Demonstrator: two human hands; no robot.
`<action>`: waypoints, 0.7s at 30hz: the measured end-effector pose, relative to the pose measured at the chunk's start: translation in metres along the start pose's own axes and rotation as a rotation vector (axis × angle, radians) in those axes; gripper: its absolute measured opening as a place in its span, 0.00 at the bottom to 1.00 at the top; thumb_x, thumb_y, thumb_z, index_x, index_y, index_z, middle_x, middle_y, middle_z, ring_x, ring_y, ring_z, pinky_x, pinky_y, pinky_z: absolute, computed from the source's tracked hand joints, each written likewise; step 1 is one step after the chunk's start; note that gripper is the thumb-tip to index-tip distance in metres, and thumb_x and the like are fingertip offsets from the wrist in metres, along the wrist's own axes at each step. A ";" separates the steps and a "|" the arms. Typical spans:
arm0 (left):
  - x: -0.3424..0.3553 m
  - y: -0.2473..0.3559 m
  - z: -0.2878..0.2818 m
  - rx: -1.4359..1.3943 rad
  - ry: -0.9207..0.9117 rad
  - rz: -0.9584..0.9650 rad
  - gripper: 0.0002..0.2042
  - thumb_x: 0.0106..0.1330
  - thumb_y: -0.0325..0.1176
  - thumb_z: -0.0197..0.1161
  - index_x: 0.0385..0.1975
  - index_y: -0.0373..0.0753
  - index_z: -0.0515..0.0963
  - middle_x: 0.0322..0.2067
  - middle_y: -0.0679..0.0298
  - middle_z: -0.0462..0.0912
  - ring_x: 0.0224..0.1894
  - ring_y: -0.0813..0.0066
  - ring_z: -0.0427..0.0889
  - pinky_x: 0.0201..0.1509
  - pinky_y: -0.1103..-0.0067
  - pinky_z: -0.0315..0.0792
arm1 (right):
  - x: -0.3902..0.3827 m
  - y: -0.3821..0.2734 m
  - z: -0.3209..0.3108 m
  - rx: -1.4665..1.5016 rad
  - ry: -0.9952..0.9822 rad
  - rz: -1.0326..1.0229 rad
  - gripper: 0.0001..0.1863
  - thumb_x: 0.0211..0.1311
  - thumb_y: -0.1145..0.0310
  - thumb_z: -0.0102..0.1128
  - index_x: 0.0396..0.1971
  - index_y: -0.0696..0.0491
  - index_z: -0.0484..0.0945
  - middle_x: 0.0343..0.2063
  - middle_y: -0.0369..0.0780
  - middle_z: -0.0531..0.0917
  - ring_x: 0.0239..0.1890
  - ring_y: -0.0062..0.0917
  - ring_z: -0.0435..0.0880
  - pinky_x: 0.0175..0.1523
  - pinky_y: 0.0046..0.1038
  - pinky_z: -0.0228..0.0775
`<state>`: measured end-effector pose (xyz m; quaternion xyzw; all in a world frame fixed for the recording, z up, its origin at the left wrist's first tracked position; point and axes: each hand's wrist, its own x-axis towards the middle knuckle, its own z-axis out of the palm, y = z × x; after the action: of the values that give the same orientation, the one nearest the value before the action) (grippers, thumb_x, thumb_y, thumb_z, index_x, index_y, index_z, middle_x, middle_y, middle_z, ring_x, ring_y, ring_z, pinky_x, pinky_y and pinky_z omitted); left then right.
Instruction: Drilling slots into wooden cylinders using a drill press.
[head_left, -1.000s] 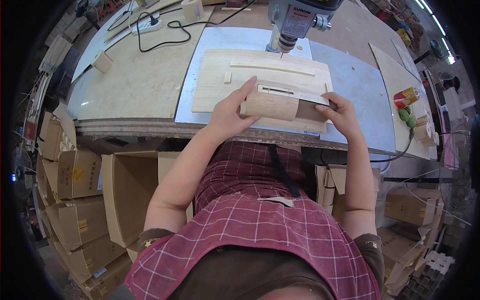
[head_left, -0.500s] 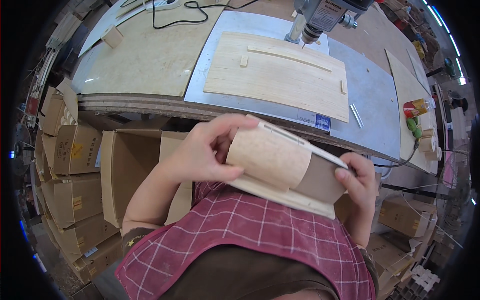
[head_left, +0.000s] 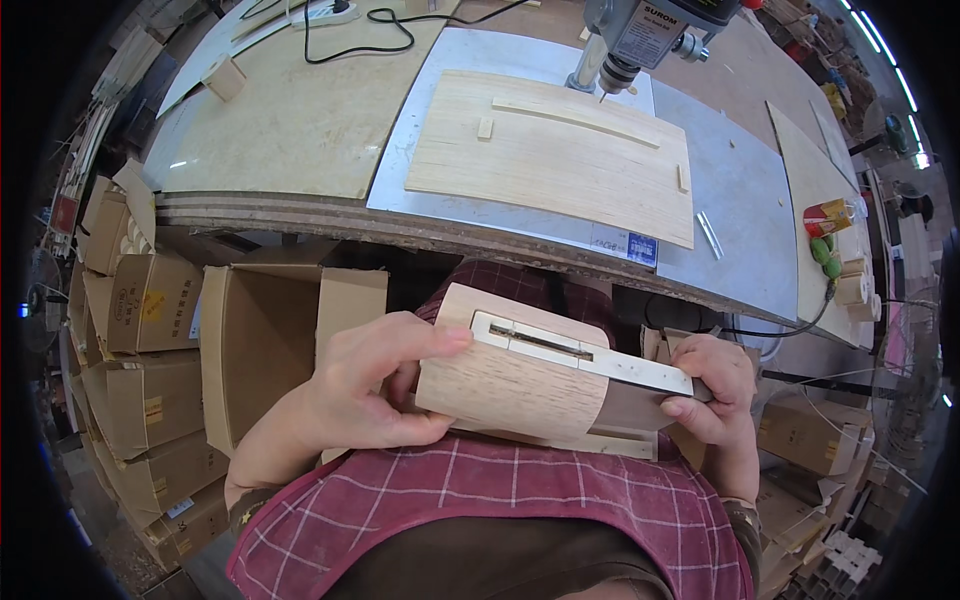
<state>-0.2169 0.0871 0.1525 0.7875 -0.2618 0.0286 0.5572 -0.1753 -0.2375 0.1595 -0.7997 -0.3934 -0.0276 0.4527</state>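
Close to my plaid apron [head_left: 490,480], I hold a wooden piece [head_left: 510,400] with a curved pale-wood cover, a slotted white strip [head_left: 630,370] on top and a grey-brown section [head_left: 630,410] at its right. My left hand [head_left: 380,380] grips the left end, thumb and fingers at its edges. My right hand [head_left: 705,390] is closed on the right end. Beyond them on the bench lie a flat light wooden board [head_left: 540,180] with small wooden strips and a narrow metal piece [head_left: 709,236]. A drill press [head_left: 640,35] stands behind the board.
The worktable [head_left: 270,150] has a power strip [head_left: 318,14] with black cables, a wooden block [head_left: 222,78], and at right a red-yellow can [head_left: 828,215], green objects [head_left: 824,257] and pale cylinders [head_left: 855,285]. Several cardboard boxes [head_left: 150,330] are piled below on both sides.
The wooden piece has moved from the board on the bench down toward my body, both hands still on it, and has tipped so that its slotted top shows more.
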 end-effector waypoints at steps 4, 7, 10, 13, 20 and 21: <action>-0.001 0.000 0.002 0.013 0.000 -0.010 0.30 0.36 0.22 0.67 0.47 0.39 0.71 0.22 0.69 0.70 0.13 0.89 0.63 0.15 0.89 0.56 | 0.006 -0.002 -0.007 -0.038 -0.110 0.008 0.14 0.41 0.64 0.66 0.23 0.57 0.73 0.18 0.40 0.74 0.22 0.34 0.74 0.28 0.29 0.65; 0.004 -0.011 0.009 -0.098 0.004 -0.165 0.32 0.39 0.22 0.65 0.51 0.38 0.68 0.21 0.70 0.69 0.13 0.89 0.62 0.15 0.90 0.56 | 0.017 -0.006 -0.013 -0.159 -0.179 0.068 0.14 0.43 0.63 0.64 0.26 0.57 0.72 0.19 0.40 0.73 0.24 0.37 0.73 0.31 0.32 0.65; 0.008 -0.015 0.011 -0.190 -0.087 -0.255 0.32 0.41 0.23 0.63 0.54 0.38 0.65 0.24 0.71 0.69 0.19 0.90 0.65 0.20 0.89 0.60 | 0.036 -0.024 0.003 -0.450 -0.338 0.195 0.16 0.49 0.60 0.59 0.25 0.55 0.65 0.17 0.42 0.71 0.22 0.37 0.73 0.27 0.34 0.64; 0.015 -0.012 0.024 -0.346 -0.079 -0.307 0.32 0.42 0.22 0.63 0.54 0.38 0.65 0.34 0.69 0.71 0.32 0.86 0.70 0.33 0.87 0.66 | 0.040 -0.021 0.008 -0.511 -0.403 0.179 0.15 0.52 0.61 0.57 0.22 0.54 0.63 0.16 0.42 0.72 0.20 0.35 0.74 0.24 0.31 0.64; 0.010 -0.012 0.019 -0.282 -0.102 -0.222 0.30 0.41 0.19 0.67 0.50 0.36 0.68 0.48 0.60 0.69 0.48 0.75 0.71 0.50 0.80 0.66 | 0.031 -0.014 0.007 -0.519 -0.334 0.045 0.16 0.54 0.58 0.53 0.18 0.53 0.63 0.11 0.39 0.68 0.14 0.32 0.70 0.20 0.30 0.61; 0.005 -0.008 0.020 -0.282 -0.102 -0.225 0.30 0.41 0.19 0.67 0.50 0.36 0.68 0.48 0.60 0.69 0.48 0.75 0.71 0.50 0.80 0.66 | 0.032 -0.016 0.004 -0.532 -0.333 0.008 0.16 0.54 0.58 0.53 0.17 0.53 0.62 0.10 0.38 0.67 0.13 0.31 0.69 0.19 0.29 0.59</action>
<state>-0.2134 0.0694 0.1395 0.7263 -0.2014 -0.1106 0.6479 -0.1651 -0.2110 0.1809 -0.8851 -0.4380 0.0039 0.1570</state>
